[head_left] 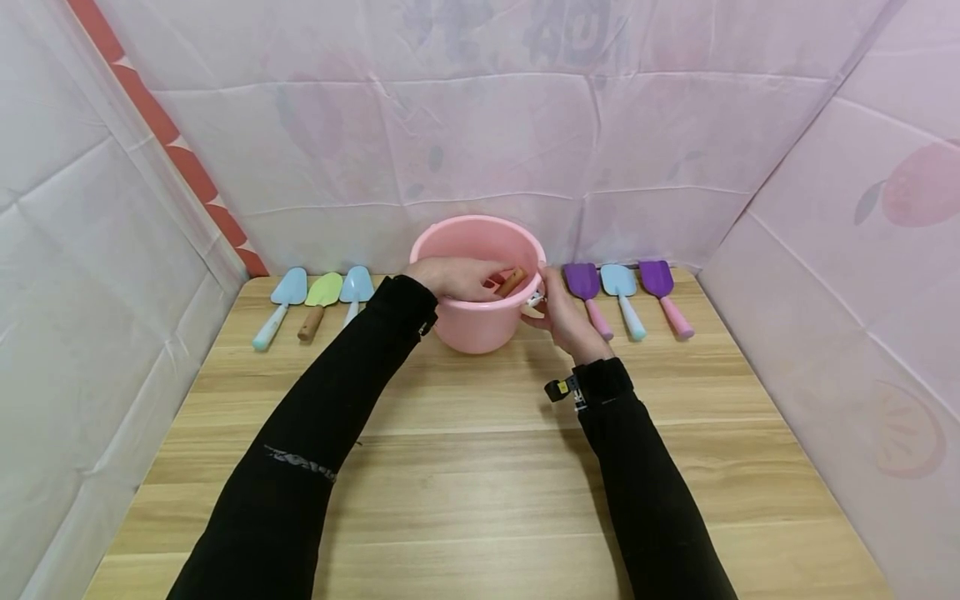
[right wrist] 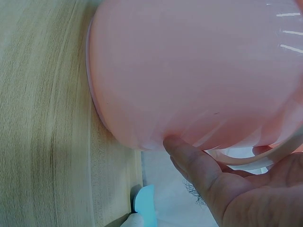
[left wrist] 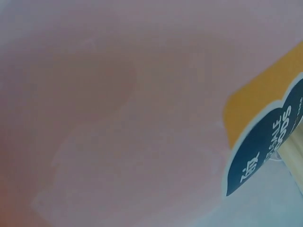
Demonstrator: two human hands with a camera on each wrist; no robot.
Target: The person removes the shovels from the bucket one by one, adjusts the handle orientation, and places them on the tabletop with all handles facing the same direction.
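Head view: pink bucket [head_left: 480,321] stands far-centre on the wooden table [head_left: 480,467], w/ three small shovels either side of it along the far edge. Left hand [head_left: 457,277] reaches over the rim into the bucket, fingers curled round a brown wooden handle [head_left: 512,282] that pokes up inside. Right hand [head_left: 564,317] is against the bucket's right wall near the handle mount, fingers loosely bent; whether it actually grips, can't tell. Both forearms stretched fwd, black sleeves.

Left wrist view: only the pink inner wall [left wrist: 118,113] and an orange-and-navy label [left wrist: 262,142], too close; fingers not visible.

Right wrist view: thumb [right wrist: 189,158] presses the bucket's outer wall [right wrist: 189,71]. Judgement: keep that hand bracing so the bucket doesn't tip, lift the tool straight up clear of the rim.
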